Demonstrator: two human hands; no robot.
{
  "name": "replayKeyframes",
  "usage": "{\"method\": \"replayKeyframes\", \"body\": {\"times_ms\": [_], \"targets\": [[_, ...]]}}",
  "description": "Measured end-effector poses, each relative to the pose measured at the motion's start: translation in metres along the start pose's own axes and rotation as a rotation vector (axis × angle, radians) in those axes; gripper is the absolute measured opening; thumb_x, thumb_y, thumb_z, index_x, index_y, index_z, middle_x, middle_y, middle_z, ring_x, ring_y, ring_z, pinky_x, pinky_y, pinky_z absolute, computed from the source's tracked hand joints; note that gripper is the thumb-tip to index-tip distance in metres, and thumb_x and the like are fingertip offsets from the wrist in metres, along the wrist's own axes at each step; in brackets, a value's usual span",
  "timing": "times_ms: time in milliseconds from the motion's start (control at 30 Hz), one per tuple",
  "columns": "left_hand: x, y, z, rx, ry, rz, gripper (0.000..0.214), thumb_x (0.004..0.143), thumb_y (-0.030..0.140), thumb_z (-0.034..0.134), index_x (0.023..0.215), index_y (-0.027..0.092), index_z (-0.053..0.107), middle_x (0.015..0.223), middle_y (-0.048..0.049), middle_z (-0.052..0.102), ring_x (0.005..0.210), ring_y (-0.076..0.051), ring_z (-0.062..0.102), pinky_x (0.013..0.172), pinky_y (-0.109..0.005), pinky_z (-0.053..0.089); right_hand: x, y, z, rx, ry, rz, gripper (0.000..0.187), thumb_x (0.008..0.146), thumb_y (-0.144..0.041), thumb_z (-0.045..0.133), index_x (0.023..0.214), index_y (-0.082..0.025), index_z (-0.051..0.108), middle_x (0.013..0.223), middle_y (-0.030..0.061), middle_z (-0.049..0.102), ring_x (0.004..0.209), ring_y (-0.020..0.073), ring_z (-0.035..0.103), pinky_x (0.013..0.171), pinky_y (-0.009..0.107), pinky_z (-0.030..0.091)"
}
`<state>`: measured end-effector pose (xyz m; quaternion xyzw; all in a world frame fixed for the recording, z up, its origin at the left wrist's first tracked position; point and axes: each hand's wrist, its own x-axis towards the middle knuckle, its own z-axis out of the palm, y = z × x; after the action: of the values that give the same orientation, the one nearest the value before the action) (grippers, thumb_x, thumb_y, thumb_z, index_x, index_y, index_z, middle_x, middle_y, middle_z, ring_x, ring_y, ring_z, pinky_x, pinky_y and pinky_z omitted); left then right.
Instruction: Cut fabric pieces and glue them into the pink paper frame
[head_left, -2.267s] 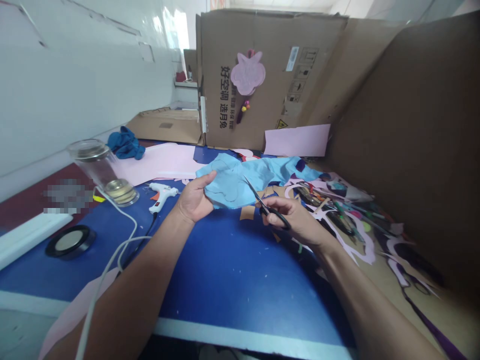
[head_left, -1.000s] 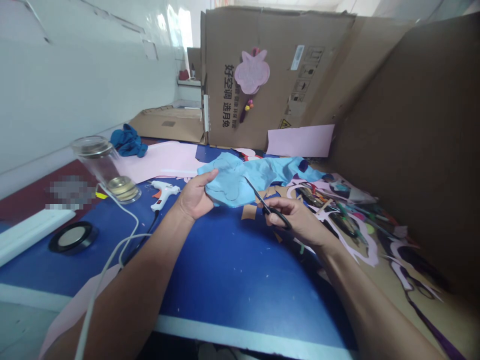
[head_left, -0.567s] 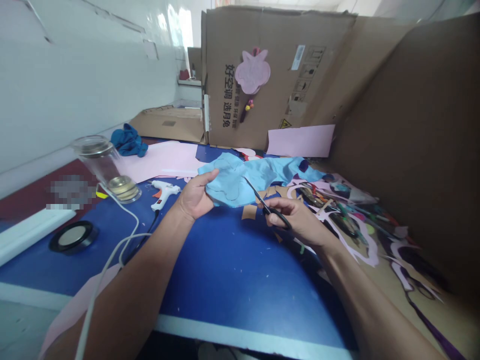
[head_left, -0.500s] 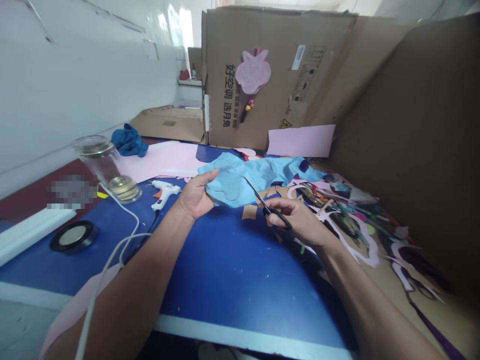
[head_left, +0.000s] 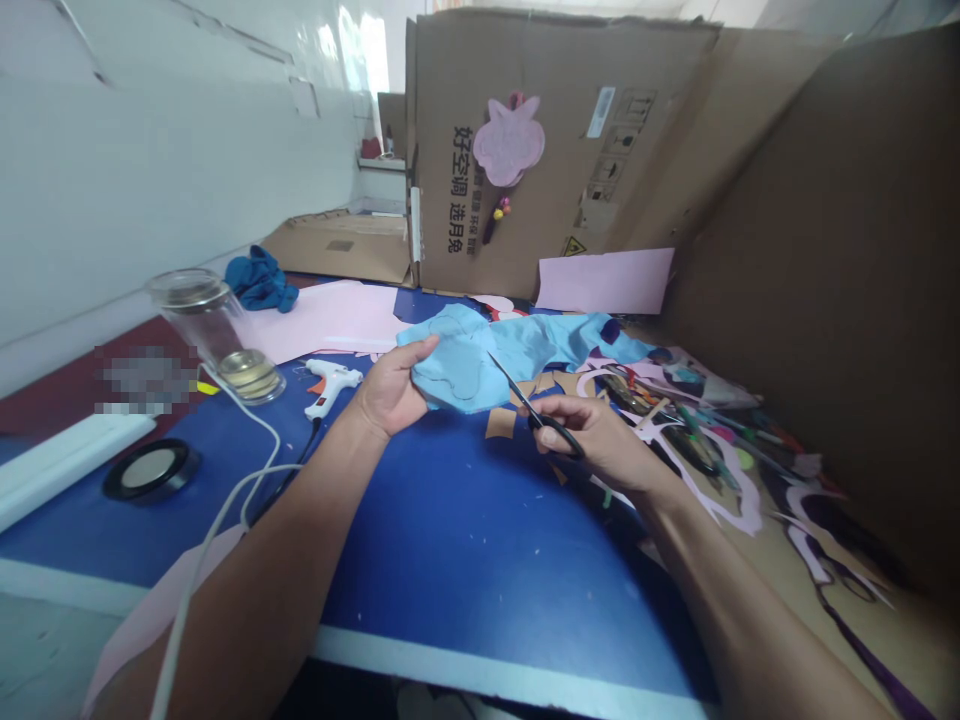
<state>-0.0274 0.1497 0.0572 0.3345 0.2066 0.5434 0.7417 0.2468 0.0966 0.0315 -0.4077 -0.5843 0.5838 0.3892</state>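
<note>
My left hand (head_left: 397,388) pinches the left edge of a light blue cloth (head_left: 457,365), thumb on top and fingers underneath. A dark curved outline is drawn on the cloth, and its far end trails away to the right across the table. My right hand (head_left: 581,430) is closed round the black handles of a pair of scissors (head_left: 517,392). The blades point up and left, with their tips over the cloth near the drawn line. Whether the tips touch the fabric I cannot tell.
A white glue gun (head_left: 330,388), a glass jar (head_left: 225,335) and a tape roll (head_left: 151,470) stand at left. Paper scraps and tools (head_left: 697,440) clutter the right. A cardboard box (head_left: 570,150) walls the back. A white cable (head_left: 214,520) passes by my left arm.
The whole view has shifted very slightly. Both hands, the cloth and the scissors hold nearly the same position.
</note>
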Motion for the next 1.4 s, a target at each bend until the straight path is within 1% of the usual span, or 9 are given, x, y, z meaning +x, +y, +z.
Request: {"method": "replayKeyframes", "body": {"times_ms": [200,433,633,867,1067,1167,1300,1400], "targets": [[-0.002,0.003,0.003,0.017,0.017,0.004,0.053,0.093,0.019,0.065,0.145,0.011,0.067,0.128,-0.0192,0.08,0.13,-0.038,0.071,0.118,-0.057,0.052,0.0,-0.001,0.001,-0.014,0.019,0.017,0.052,0.069,-0.047,0.1,0.107,-0.017,0.081,0.069,-0.0023,0.064,0.057,0.0092,0.048,0.051,0.024,0.036],[-0.002,0.003,0.002,0.038,0.025,-0.002,0.055,0.091,0.02,0.067,0.145,0.011,0.067,0.129,-0.0202,0.079,0.133,-0.04,0.069,0.12,-0.058,0.05,0.0,0.002,-0.001,0.003,0.008,0.008,0.047,0.07,-0.044,0.1,0.106,-0.019,0.083,0.071,-0.0024,0.064,0.056,0.009,0.047,0.052,0.024,0.036],[-0.003,0.005,0.003,0.038,0.028,-0.015,0.054,0.092,0.019,0.064,0.146,0.01,0.066,0.129,-0.0202,0.079,0.132,-0.04,0.07,0.119,-0.059,0.051,0.001,-0.001,0.001,-0.013,0.023,0.01,0.048,0.068,-0.044,0.1,0.105,-0.019,0.083,0.069,-0.003,0.062,0.057,0.01,0.048,0.053,0.025,0.039],[-0.003,0.006,0.004,0.05,0.024,-0.014,0.052,0.093,0.019,0.063,0.143,0.008,0.067,0.126,-0.0205,0.08,0.133,-0.04,0.069,0.121,-0.058,0.048,-0.001,-0.003,0.001,-0.019,0.015,0.019,0.047,0.068,-0.044,0.1,0.104,-0.02,0.084,0.071,-0.0018,0.064,0.059,0.0109,0.051,0.053,0.025,0.041],[-0.002,0.008,0.0,0.036,-0.001,-0.03,0.053,0.094,0.019,0.063,0.146,0.01,0.066,0.124,-0.0191,0.081,0.13,-0.038,0.071,0.12,-0.057,0.05,-0.001,-0.004,0.003,-0.005,0.03,0.023,0.048,0.066,-0.043,0.101,0.103,-0.019,0.083,0.071,-0.0023,0.064,0.06,0.0104,0.052,0.055,0.025,0.043],[-0.001,0.008,-0.003,0.033,-0.02,-0.036,0.05,0.094,0.019,0.063,0.143,0.01,0.068,0.122,-0.0184,0.081,0.13,-0.038,0.071,0.12,-0.056,0.05,0.0,-0.005,0.004,-0.012,0.04,0.027,0.049,0.065,-0.043,0.101,0.103,-0.018,0.083,0.072,-0.0024,0.065,0.061,0.0107,0.054,0.057,0.026,0.045],[0.0,0.007,-0.006,0.035,-0.042,-0.023,0.043,0.094,0.019,0.064,0.135,0.009,0.072,0.12,-0.0186,0.082,0.133,-0.037,0.069,0.123,-0.053,0.047,0.0,-0.005,0.003,-0.009,0.046,0.044,0.049,0.065,-0.044,0.101,0.103,-0.019,0.082,0.068,-0.0049,0.06,0.061,0.0107,0.054,0.059,0.026,0.046],[0.0,0.007,-0.007,0.046,-0.051,-0.021,0.044,0.094,0.02,0.064,0.135,0.008,0.072,0.125,-0.02,0.08,0.136,-0.039,0.067,0.124,-0.055,0.046,-0.001,-0.001,0.001,-0.008,0.006,0.048,0.05,0.069,-0.046,0.1,0.107,-0.02,0.08,0.068,-0.0048,0.062,0.058,0.0107,0.053,0.056,0.025,0.043]]}}
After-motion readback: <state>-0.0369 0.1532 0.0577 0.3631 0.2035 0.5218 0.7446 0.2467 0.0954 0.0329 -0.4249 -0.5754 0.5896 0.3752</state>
